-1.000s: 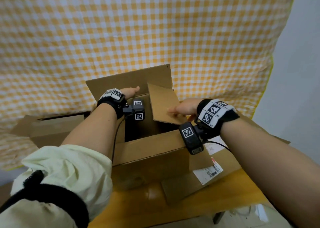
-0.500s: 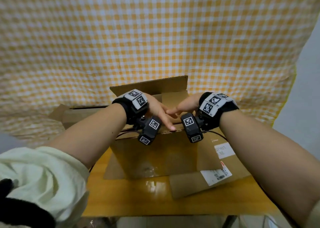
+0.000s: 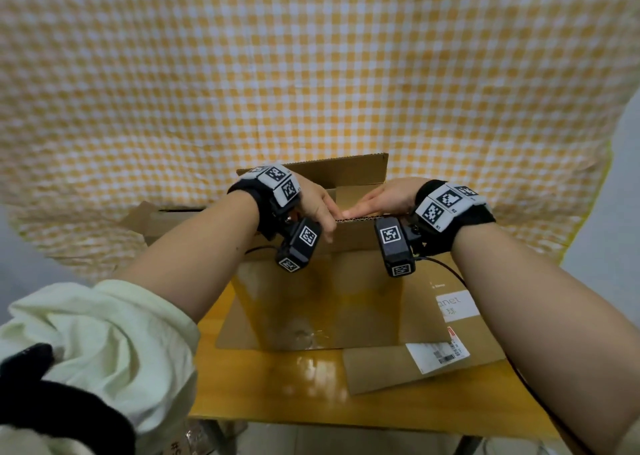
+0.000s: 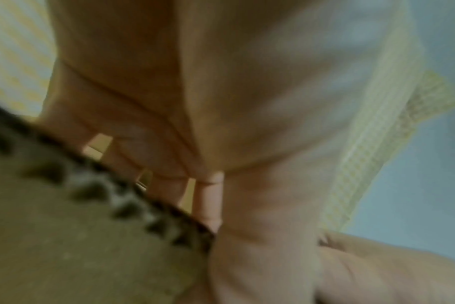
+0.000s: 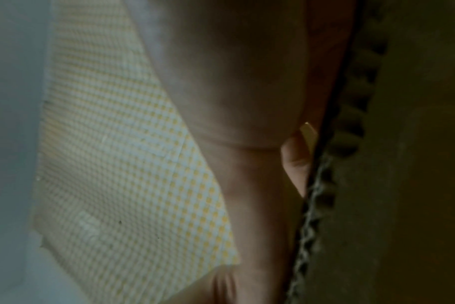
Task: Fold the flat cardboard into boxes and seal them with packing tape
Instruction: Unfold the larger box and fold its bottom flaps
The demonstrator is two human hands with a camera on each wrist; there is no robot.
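A brown cardboard box [image 3: 329,299] stands upright on the wooden table [image 3: 294,392]. Its far flap [image 3: 349,172] stands up, and its near flap [image 3: 356,233] is raised towards me. My left hand [image 3: 320,212] holds the near flap's top edge, thumb on the outer face. In the left wrist view its fingers [image 4: 208,197] reach over the corrugated edge of the flap [image 4: 65,246]. My right hand [image 3: 381,200] holds the same edge just to the right. In the right wrist view its fingers [image 5: 295,162] go behind the flap [image 5: 403,185]. The box's inside is hidden.
A flat sheet of cardboard with white labels [image 3: 433,361] lies under and to the right of the box. Another opened box [image 3: 166,219] sits at the back left. A yellow checked cloth [image 3: 311,74] hangs behind. The table's front edge is close to me.
Both hands left the far and side flaps and came together on the near flap's top edge. The near flap now stands raised, and the box's open inside no longer shows.
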